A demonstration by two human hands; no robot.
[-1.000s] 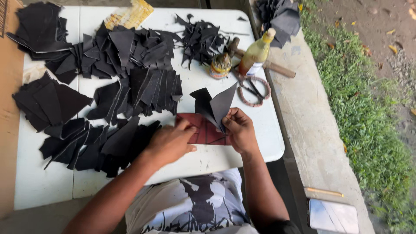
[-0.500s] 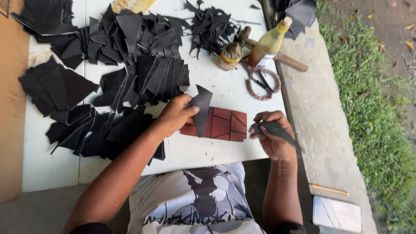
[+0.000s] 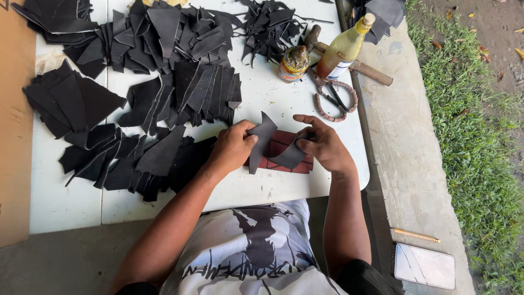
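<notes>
My left hand (image 3: 232, 147) pinches the pointed black leather piece (image 3: 262, 139) and my right hand (image 3: 322, 145) the curved one (image 3: 290, 157), both over the red mat (image 3: 284, 155); light, limp, best gripped by edges.

- The red-brown tile (image 3: 284, 155) is largely covered by the two dark pieces and both hands; only part of its grid face shows
- The curved dark piece (image 3: 289, 157) runs under the right hand (image 3: 323, 145), so its far end is hidden
- The left hand (image 3: 232, 147) hides its own fingertips behind the pointed dark piece (image 3: 261, 139)
- The pile of black cut pieces (image 3: 164, 49) is cut off at the top edge
- The hammer (image 3: 371, 72) head is hidden behind the small jar (image 3: 295, 61) and the bottle (image 3: 344, 49)
- The person's shoulders and both upper arms run off the bottom edge
</notes>
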